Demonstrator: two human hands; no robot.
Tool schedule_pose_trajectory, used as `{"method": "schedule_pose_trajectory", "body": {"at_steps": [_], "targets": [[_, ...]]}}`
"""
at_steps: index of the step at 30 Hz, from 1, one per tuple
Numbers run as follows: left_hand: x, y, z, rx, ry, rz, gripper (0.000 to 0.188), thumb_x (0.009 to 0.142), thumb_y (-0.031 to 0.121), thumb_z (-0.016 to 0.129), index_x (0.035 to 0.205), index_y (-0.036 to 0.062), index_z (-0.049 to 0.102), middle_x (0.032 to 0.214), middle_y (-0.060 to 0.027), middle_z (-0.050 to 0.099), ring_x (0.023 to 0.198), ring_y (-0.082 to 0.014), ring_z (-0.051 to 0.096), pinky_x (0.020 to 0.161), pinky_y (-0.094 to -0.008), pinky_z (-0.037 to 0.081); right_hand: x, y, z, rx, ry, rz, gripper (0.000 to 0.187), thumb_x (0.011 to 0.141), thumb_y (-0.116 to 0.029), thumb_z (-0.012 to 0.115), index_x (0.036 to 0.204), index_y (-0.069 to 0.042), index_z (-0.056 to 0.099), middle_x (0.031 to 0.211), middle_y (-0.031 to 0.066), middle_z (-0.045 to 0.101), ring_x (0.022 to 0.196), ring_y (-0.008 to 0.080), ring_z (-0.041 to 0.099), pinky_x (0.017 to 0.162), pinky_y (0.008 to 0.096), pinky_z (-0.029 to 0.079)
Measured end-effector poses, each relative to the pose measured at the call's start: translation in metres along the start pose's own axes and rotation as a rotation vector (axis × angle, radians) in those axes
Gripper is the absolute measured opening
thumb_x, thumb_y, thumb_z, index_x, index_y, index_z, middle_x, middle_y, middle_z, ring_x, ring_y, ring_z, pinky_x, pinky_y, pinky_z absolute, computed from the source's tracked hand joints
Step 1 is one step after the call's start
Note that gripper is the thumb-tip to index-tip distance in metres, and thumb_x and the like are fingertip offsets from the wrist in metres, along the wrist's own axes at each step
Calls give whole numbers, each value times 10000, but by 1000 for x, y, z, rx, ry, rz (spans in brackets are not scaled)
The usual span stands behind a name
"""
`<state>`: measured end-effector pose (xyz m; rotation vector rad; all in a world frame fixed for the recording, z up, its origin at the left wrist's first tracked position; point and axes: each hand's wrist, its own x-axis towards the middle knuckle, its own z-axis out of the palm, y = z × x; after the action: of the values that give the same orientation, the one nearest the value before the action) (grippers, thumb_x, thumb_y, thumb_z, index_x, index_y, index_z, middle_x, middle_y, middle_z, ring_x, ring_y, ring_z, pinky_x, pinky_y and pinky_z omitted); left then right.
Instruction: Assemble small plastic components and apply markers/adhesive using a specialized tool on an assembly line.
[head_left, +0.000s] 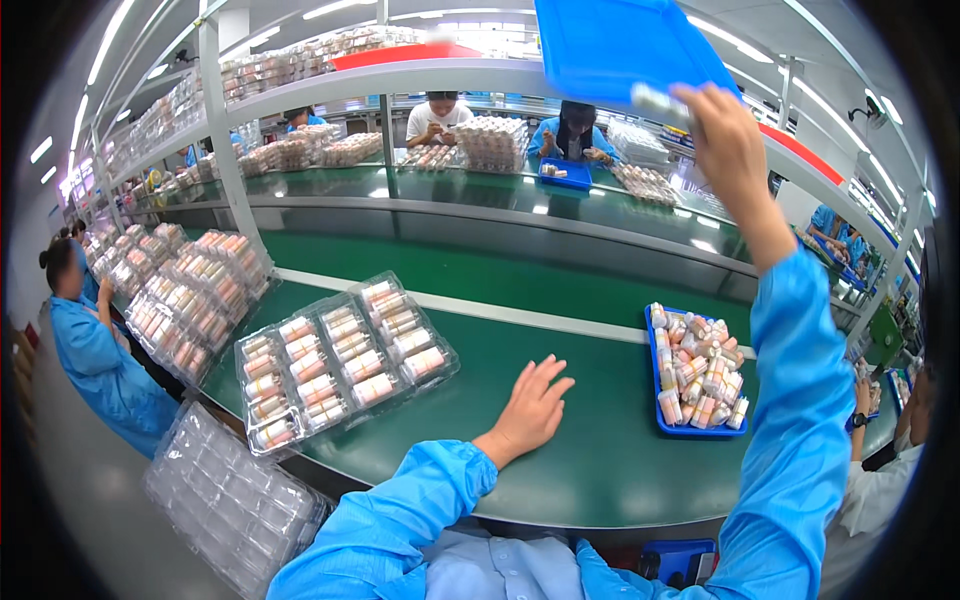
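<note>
My right hand (722, 135) is raised high on the right, its fingers closed on a small pale cylinder (660, 103), slightly blurred. Right behind the cylinder is a large blue bin (625, 50) on the overhead shelf. My left hand (530, 410) rests low over the green table, empty, with the fingers spread. Left of it lies a clear plastic blister tray (352, 408) with rows of small pink-and-white cylinders with gold bands. To the right, a blue tray (694, 431) holds a loose heap of similar cylinders.
Stacked filled trays (190, 300) stand at the left, near a co-worker in blue (105, 360). Empty clear trays (230, 500) hang by the near left edge. Across the green bench (480, 250), other people sit among stacked trays. A grey shelf beam (450, 80) crosses overhead.
</note>
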<state>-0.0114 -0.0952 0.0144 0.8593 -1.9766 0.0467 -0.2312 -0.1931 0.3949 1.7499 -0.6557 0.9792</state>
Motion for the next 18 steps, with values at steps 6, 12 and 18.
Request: {"method": "schedule_pose_trajectory", "body": {"at_steps": [6,12,18], "targets": [[-5,-5,12,-76,-18,-158,428,858,50,662,1278,40,582,1423,-193,496,1365,-403,462,1125,-507,397,83,81,87,-81,-80,202,298,903,-119,540,1158,-175,684,1007,117,718,1025,320,661,914,476,478],[-6,-14,12,-111,-66,-224,401,864,59,663,1259,45,594,1414,-199,501,1350,-400,479,1099,-497,417,84,91,170,-69,-110,306,368,856,-153,486,1149,-169,707,1063,154,735,1083,365,663,1051,627,374],[-3,-19,11,-131,-79,-218,366,863,65,665,1224,47,609,1372,-200,535,1331,-407,494,1094,-504,427,93,79,182,42,-373,483,347,833,-148,496,1111,-103,700,1066,211,714,1021,414,663,892,515,515]]}}
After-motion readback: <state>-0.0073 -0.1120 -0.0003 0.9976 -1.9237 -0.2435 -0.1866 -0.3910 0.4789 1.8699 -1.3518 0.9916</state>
